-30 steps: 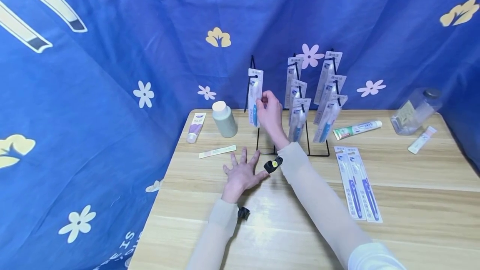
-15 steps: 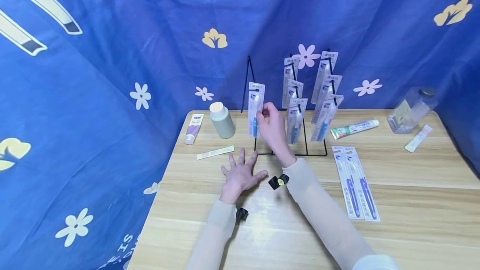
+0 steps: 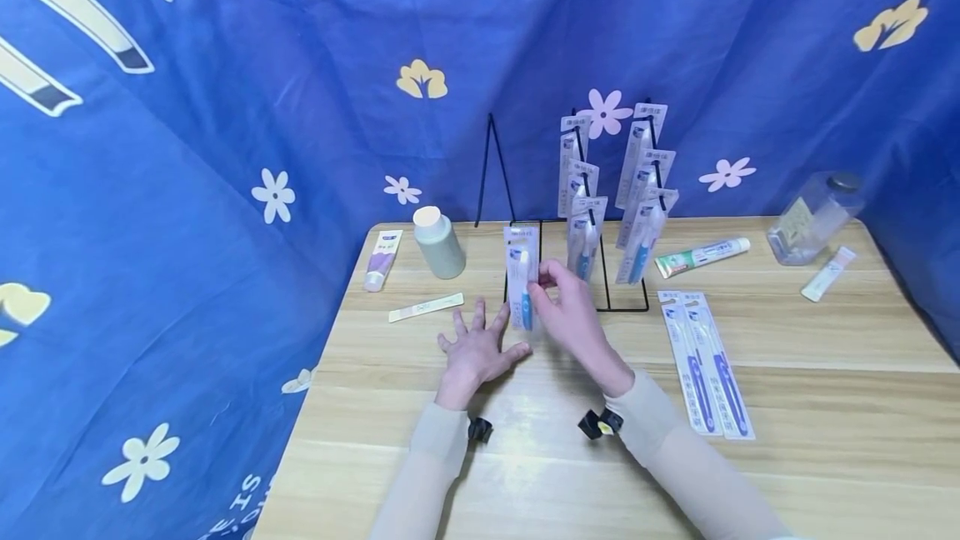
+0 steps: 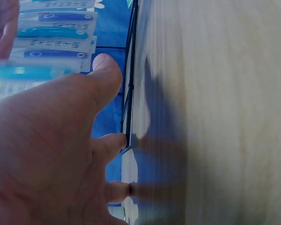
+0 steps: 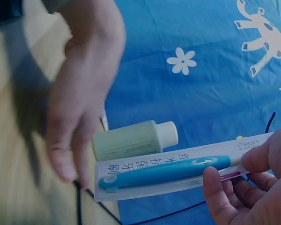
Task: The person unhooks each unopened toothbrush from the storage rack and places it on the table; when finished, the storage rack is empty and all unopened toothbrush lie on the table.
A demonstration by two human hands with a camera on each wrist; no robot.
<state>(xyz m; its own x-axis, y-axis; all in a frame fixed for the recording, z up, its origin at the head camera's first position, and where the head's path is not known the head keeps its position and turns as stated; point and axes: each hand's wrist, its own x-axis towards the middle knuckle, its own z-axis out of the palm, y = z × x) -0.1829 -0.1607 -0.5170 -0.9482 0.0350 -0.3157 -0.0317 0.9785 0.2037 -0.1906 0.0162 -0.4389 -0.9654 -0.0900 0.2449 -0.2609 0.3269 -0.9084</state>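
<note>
My right hand point(image 3: 573, 311) pinches a packaged toothbrush point(image 3: 522, 282) by its right edge, in front of the black wire rack point(image 3: 626, 309). A blue handle shows through the clear pack of this toothbrush point(image 5: 168, 169) in the right wrist view, with thumb and fingers at its bristle end. My left hand point(image 3: 474, 352) rests with fingers spread at the rack's front left corner. Its fingertips are right at the rack's wire in the left wrist view. The rack's left upright point(image 3: 491, 140) has no pack on it; several packaged toothbrushes point(image 3: 587, 232) hang on the other two.
A green bottle point(image 3: 441, 248), a purple-white tube point(image 3: 383, 261) and a thin sachet point(image 3: 426, 307) lie left of the rack. To the right are a toothpaste tube point(image 3: 702, 257), a clear jar point(image 3: 810, 223), a small packet point(image 3: 828, 273) and two purple packaged toothbrushes point(image 3: 705, 365).
My right hand has drawn the packaged toothbrush off the left upright's hook, forward and down toward me. The left hand stays in place. The head view has shifted slightly.
</note>
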